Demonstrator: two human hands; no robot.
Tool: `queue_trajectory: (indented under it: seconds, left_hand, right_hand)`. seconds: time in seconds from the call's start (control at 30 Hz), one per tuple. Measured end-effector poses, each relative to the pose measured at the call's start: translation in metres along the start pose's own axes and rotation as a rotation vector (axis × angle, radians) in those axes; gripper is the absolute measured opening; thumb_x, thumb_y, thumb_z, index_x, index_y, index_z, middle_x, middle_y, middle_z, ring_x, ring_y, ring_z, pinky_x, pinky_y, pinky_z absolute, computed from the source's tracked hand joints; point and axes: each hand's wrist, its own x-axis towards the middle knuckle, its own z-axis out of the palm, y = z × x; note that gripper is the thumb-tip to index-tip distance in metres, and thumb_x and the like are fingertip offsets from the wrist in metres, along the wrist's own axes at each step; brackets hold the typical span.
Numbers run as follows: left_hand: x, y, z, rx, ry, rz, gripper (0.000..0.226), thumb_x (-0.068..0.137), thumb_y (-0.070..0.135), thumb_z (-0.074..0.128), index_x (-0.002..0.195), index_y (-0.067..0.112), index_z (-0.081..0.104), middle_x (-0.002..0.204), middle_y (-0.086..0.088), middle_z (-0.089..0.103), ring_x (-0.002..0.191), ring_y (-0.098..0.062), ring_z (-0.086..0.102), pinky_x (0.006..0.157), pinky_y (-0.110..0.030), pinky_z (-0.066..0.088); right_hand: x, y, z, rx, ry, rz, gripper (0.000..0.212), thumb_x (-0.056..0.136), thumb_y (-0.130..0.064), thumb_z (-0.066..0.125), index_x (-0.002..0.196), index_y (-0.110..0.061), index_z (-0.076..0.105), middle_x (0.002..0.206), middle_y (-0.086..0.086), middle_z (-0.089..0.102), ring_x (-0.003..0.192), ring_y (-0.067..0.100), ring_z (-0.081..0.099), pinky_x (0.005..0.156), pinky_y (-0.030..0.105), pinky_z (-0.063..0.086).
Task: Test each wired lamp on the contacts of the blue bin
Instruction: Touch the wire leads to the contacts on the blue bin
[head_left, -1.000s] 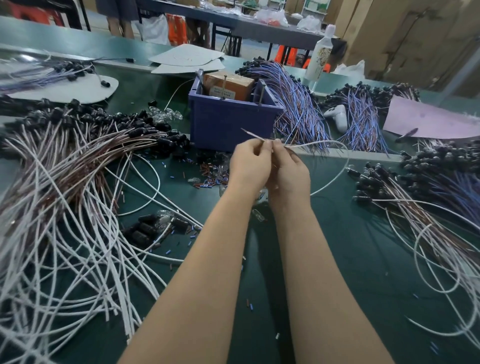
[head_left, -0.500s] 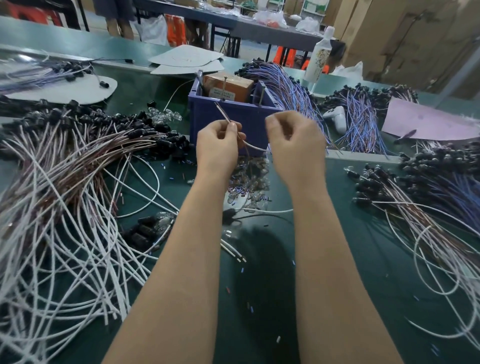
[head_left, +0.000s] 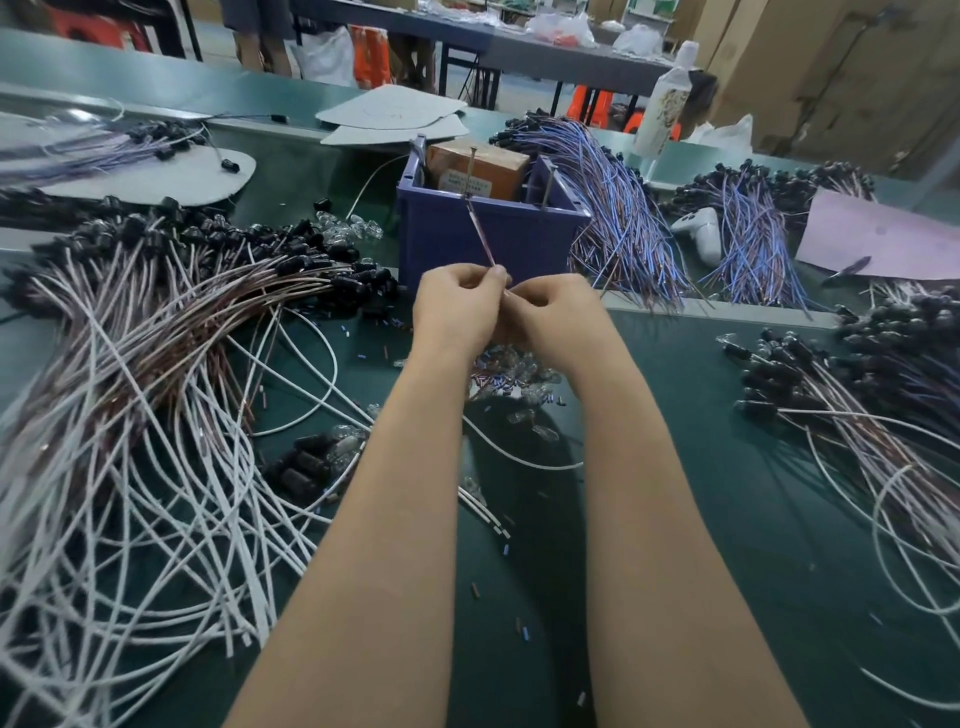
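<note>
pinching wire lead (head_left: 480, 234), left hand (head_left: 457, 306) aims it at blue bin (head_left: 524, 249) contact (head_left: 474, 169); right hand (head_left: 558, 317) curled, hold unclear. next: touch both contacts.

No writing can be read. At 12 o'clock, a brown cardboard box (head_left: 475, 166) sits inside the blue bin (head_left: 488, 244) and carries a white label (head_left: 467, 185) with a few lines of dark print, too small and blurred to make out. At 1 o'clock, a white bottle (head_left: 662, 111) stands on the far edge of the table with a patterned yellow and dark wrap. Any lettering on it cannot be told.
</note>
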Motion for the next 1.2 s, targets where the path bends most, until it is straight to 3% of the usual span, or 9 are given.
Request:
queue_trajectory:
  seconds: [0.13,0.27,0.47,0.53,0.6,0.7,0.8,0.93,1.2]
  left_hand:
    - [0.001,0.0,0.003,0.131,0.054,0.024,0.019,0.095,0.019,0.052,0.09,0.013,0.069,0.096,-0.011,0.071,0.093,-0.027,0.065,0.086,-0.034,0.052]
    - [0.002,0.002,0.001,0.344,0.201,0.136,0.021,0.096,0.02,0.049,0.1,0.012,0.068,0.096,-0.007,0.07,0.091,-0.023,0.064,0.081,-0.03,0.049]
    - [0.001,0.004,0.008,0.222,0.222,0.19,0.016,0.097,0.011,0.046,0.103,0.008,0.06,0.088,-0.007,0.069,0.084,-0.022,0.068,0.085,-0.038,0.054]
    - [0.004,0.002,0.007,0.142,0.246,0.181,0.012,0.097,0.012,0.047,0.099,0.01,0.058,0.079,0.0,0.067,0.073,-0.013,0.065,0.078,-0.028,0.055]
    - [0.007,0.001,0.005,0.135,0.281,0.177,0.011,0.098,0.014,0.048,0.097,0.01,0.059,0.071,0.008,0.062,0.066,0.0,0.058,0.064,-0.006,0.046]
    - [0.01,0.001,0.003,0.135,0.294,0.168,0.009,0.098,0.015,0.048,0.093,0.014,0.056,0.066,0.012,0.058,0.062,0.006,0.053,0.055,0.002,0.037]
    - [0.013,0.001,0.004,0.152,0.288,0.157,0.011,0.097,0.015,0.049,0.093,0.014,0.058,0.066,0.012,0.058,0.063,0.005,0.054,0.057,-0.004,0.039]
    - [0.015,-0.002,0.009,0.153,0.274,0.139,0.017,0.096,0.014,0.049,0.094,0.009,0.065,0.065,0.012,0.059,0.07,-0.005,0.06,0.074,-0.021,0.047]
    - [0.02,0.001,0.01,0.135,0.287,0.144,0.016,0.096,0.014,0.049,0.086,0.014,0.062,0.069,0.007,0.063,0.071,-0.006,0.06,0.076,-0.023,0.049]
  right_hand:
    - [0.002,0.001,-0.003,0.128,-0.008,0.077,0.029,0.095,-0.016,0.054,0.079,0.003,0.068,0.081,0.027,0.068,0.078,0.036,0.066,0.084,0.053,0.054]
    - [0.004,0.004,-0.004,0.244,0.032,0.14,0.023,0.096,-0.008,0.048,0.077,-0.013,0.062,0.066,0.005,0.068,0.069,0.019,0.066,0.077,0.038,0.058]
    - [0.006,0.005,0.008,0.328,0.209,0.157,0.017,0.097,-0.014,0.047,0.081,-0.021,0.048,0.086,0.014,0.07,0.094,0.033,0.066,0.089,0.051,0.051]
    - [0.004,0.005,0.011,0.341,0.244,0.135,0.015,0.096,-0.014,0.047,0.082,-0.021,0.047,0.072,0.005,0.07,0.089,0.029,0.067,0.088,0.051,0.052]
    - [0.003,0.005,0.012,0.326,0.278,0.102,0.011,0.096,-0.015,0.045,0.086,-0.02,0.046,0.064,-0.001,0.069,0.086,0.027,0.068,0.087,0.05,0.052]
    - [0.002,0.001,0.012,0.301,0.303,0.063,0.007,0.095,-0.013,0.044,0.1,-0.017,0.047,0.066,0.001,0.069,0.084,0.025,0.068,0.088,0.049,0.052]
    - [0.001,-0.001,0.012,0.256,0.307,0.041,0.018,0.094,-0.011,0.044,0.111,-0.015,0.049,0.065,-0.001,0.067,0.084,0.022,0.068,0.088,0.045,0.051]
    - [0.002,-0.003,0.011,0.205,0.31,0.05,0.023,0.093,-0.01,0.045,0.116,-0.013,0.051,0.07,0.003,0.069,0.087,0.023,0.067,0.089,0.044,0.051]
    - [0.008,-0.006,0.005,0.141,0.282,0.014,0.016,0.09,-0.01,0.047,0.101,-0.021,0.05,0.061,-0.004,0.065,0.07,0.012,0.067,0.085,0.039,0.054]
